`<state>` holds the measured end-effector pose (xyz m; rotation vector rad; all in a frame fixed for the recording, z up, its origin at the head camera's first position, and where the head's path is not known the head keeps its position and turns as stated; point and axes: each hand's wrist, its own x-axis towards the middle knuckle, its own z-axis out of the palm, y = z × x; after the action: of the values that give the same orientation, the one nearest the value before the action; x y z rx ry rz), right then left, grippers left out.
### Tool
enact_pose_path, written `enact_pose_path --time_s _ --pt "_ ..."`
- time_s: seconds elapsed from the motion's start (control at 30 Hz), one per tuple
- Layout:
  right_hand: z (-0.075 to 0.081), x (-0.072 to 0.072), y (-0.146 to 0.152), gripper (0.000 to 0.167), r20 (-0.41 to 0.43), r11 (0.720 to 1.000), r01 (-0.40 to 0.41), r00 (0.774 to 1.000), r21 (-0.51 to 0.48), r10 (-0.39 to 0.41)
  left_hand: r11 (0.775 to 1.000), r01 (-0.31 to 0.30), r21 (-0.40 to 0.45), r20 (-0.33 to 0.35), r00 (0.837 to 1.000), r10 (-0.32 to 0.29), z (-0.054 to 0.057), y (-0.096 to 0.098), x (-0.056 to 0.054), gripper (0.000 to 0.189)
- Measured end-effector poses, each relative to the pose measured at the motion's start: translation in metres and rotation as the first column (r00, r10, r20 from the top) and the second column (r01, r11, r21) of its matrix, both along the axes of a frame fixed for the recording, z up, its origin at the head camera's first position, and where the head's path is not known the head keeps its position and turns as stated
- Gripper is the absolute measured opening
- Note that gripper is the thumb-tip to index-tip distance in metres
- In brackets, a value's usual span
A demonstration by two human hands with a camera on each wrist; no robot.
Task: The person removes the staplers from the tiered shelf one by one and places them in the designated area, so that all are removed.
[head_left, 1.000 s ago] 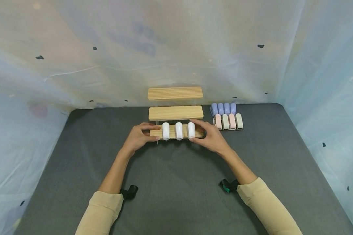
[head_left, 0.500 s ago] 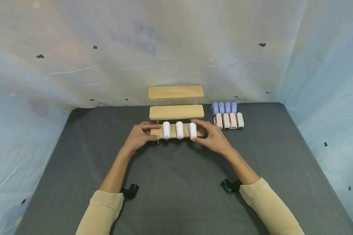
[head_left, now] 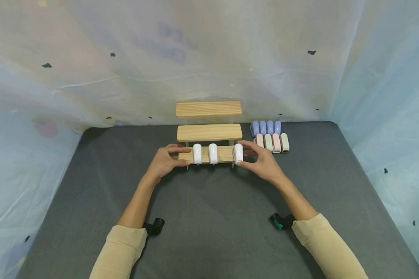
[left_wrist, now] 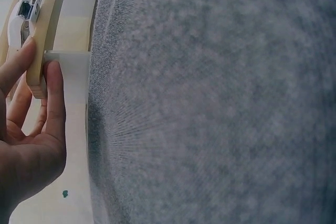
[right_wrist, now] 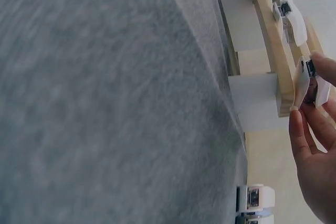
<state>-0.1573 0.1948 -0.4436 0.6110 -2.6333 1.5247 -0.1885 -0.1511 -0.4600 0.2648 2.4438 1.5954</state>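
A three-tier wooden stand has its lowest board (head_left: 225, 154) in front, with three small white staplers along it. At the board's left end my left hand (head_left: 163, 162) grips the wood, thumb on one face and fingers on the other, as the left wrist view shows of the board end (left_wrist: 38, 80). My right hand (head_left: 262, 164) pinches the rightmost white stapler (head_left: 238, 153) between thumb and fingers at the board's right end. In the right wrist view this stapler (right_wrist: 302, 85) sits right at the board's edge. The middle stapler (head_left: 213, 154) and left stapler (head_left: 197, 154) stand untouched.
Behind rise the middle board (head_left: 209, 133) and top board (head_left: 208, 109). To the right of the stand are several purple staplers (head_left: 263, 127), with pink staplers (head_left: 276, 143) and cream staplers (head_left: 284, 142) in front. A pale sheet (head_left: 209, 50) hangs behind the grey tabletop (head_left: 209, 217).
My right hand has slid the rightmost white stapler to the right, out to the board's end, widening its gap from the middle one. My left hand has kept its grip in place.
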Motion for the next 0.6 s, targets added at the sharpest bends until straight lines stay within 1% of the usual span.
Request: enact_pose_path --time_s 0.17,0.33,0.53,0.6 --pt "0.0 0.002 0.008 0.067 0.021 1.0 0.022 1.0 0.005 -0.022 1.0 0.005 0.008 -0.006 1.0 -0.005 0.001 0.0 0.001 0.04" --pt "0.003 0.005 0.014 0.068 0.015 0.999 0.041 0.999 0.003 -0.041 1.0 0.005 0.017 -0.001 1.0 -0.005 -0.001 0.0 0.001 0.04" --pt "0.027 0.019 0.013 0.064 0.001 0.999 0.045 0.999 0.018 -0.045 1.0 0.004 0.011 0.013 1.0 -0.004 -0.002 -0.001 -0.001 0.041" --pt "0.03 0.021 0.015 0.063 -0.003 0.999 0.049 0.999 0.019 -0.049 1.0 0.008 0.01 0.013 1.0 -0.008 -0.002 0.0 -0.002 0.041"
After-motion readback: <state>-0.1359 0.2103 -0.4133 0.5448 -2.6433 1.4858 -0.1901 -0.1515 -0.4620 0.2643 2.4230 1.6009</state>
